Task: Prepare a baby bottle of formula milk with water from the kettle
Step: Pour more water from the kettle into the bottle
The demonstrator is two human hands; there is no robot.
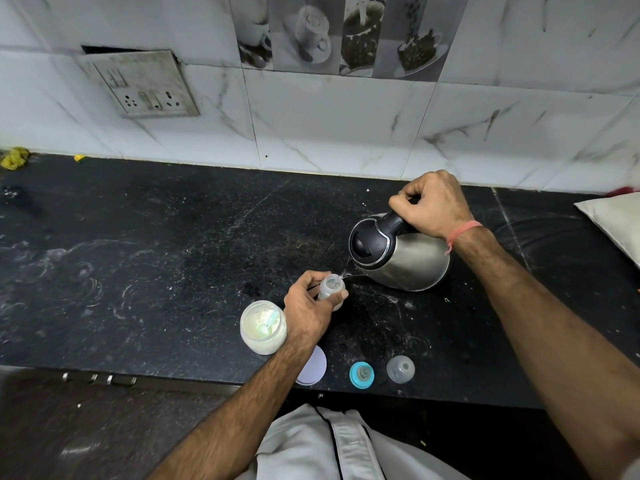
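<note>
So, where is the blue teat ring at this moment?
In the head view, the blue teat ring lies near the counter's front edge, between the pale round lid and the clear bottle cap.

Even overhead light, soft shadows, glare on kettle (412, 261), wide-angle bending at edges.

Countertop (173, 254): black stone, white speckle and pale swirl marks. Wall tiles (346, 126): white, grey marble veining; a grey strip printed with coffee cups. Kettle (408, 261): brushed silver body, black lid and handle. Baby bottle (330, 287): clear. Formula jar (263, 327): clear, cream-white powder. Teat ring (361, 374): turquoise. Bottle cap (400, 368): translucent grey. Jar lid (315, 367): pale lilac. Wrist thread (462, 232): salmon pink.
</note>
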